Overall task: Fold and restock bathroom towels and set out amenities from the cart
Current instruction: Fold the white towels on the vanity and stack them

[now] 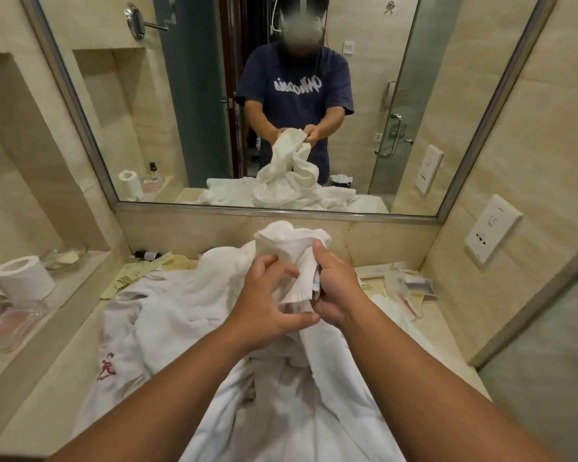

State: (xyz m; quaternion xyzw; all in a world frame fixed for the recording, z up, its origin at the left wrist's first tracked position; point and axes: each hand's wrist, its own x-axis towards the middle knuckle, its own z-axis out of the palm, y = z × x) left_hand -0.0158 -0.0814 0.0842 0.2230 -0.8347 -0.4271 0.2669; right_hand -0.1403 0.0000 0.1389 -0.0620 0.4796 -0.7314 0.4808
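Observation:
I hold a white towel [292, 248] bunched up above the vanity counter [47, 388]. My right hand [334, 288] grips its hanging edge, where a small label shows. My left hand [264, 305] pinches the same towel from the left, thumb and fingers curled round the cloth. The rest of that towel trails down between my forearms. A heap of more white towels [181, 308] covers the counter below, one with a red embroidered mark [106, 366]. Amenity packets [409, 285] lie at the counter's back right.
A toilet paper roll [22, 278] and a clear glass tray [12, 323] sit on the left ledge. A small dark bottle [147, 255] and paper sheets [137, 273] lie by the back wall. The mirror [214, 128] is ahead, a wall socket [493, 228] on the right.

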